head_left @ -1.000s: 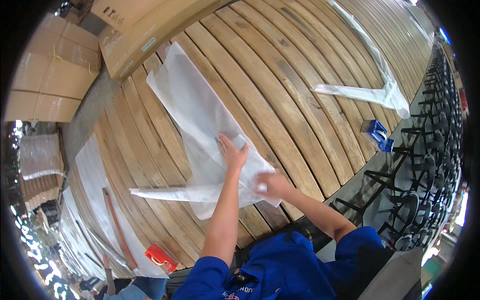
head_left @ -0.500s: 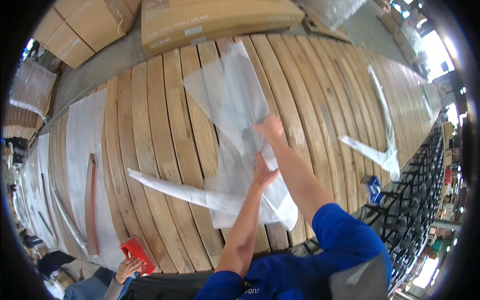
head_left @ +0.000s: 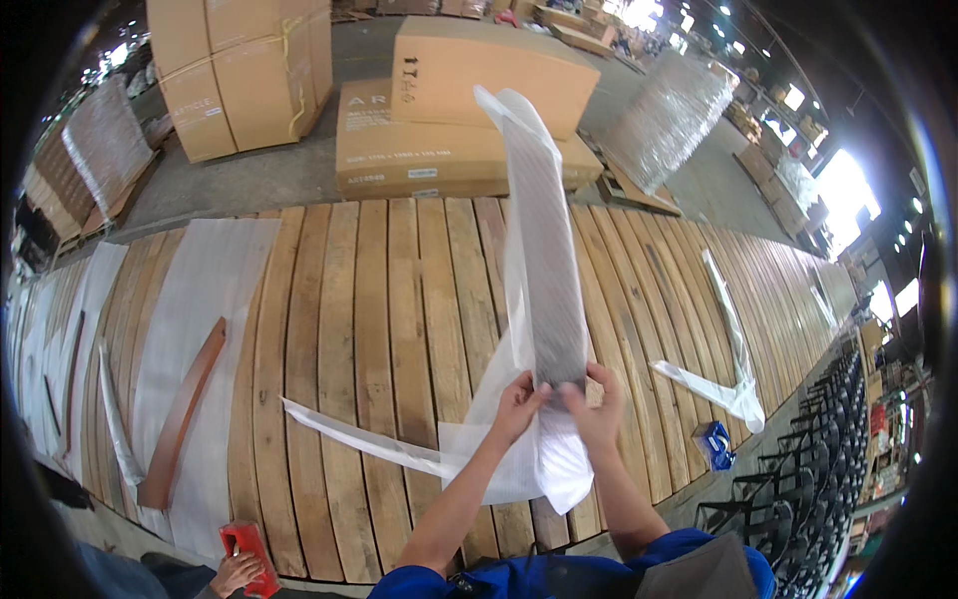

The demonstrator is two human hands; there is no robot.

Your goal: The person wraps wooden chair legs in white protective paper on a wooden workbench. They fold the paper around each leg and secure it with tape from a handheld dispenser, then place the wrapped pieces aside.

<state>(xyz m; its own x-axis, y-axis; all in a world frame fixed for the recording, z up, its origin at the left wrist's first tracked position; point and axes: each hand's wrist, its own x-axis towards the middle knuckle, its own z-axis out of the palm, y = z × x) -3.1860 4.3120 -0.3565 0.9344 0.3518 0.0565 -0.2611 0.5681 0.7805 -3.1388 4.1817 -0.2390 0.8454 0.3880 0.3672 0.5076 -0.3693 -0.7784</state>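
My left hand (head_left: pixel 518 405) and my right hand (head_left: pixel 596 411) are closed side by side on the lower part of a long piece wrapped in white foam sheet (head_left: pixel 554 299). Fingers and thumbs pinch the wrap near its two edges. Through the translucent sheet a greyish, flat shape shows; its kind is hidden. The far end of the bundle stands up off the table, in front of the cartons. A loose flap of foam (head_left: pixel 489 399) hangs along its left side. From under that flap a slim wrapped arm (head_left: pixel 364 436) reaches left across the wooden slats.
A slatted wooden table (head_left: pixel 399 299) runs across the view. On the left, a brown curved wooden part (head_left: pixel 185 414) lies on a foam sheet (head_left: pixel 205 290). A co-worker's hand (head_left: pixel 237 572) holds a red tool (head_left: pixel 249 559). Rightward lie an L-shaped wrapped part (head_left: pixel 733 384) and a blue tape dispenser (head_left: pixel 715 446). Cartons (head_left: pixel 489 70) stand behind.
The foam-covered piece has gone from lying on the slats to being tilted up at its far end. My hands have shifted from pressing along the sheet to gripping both edges. My view has risen.
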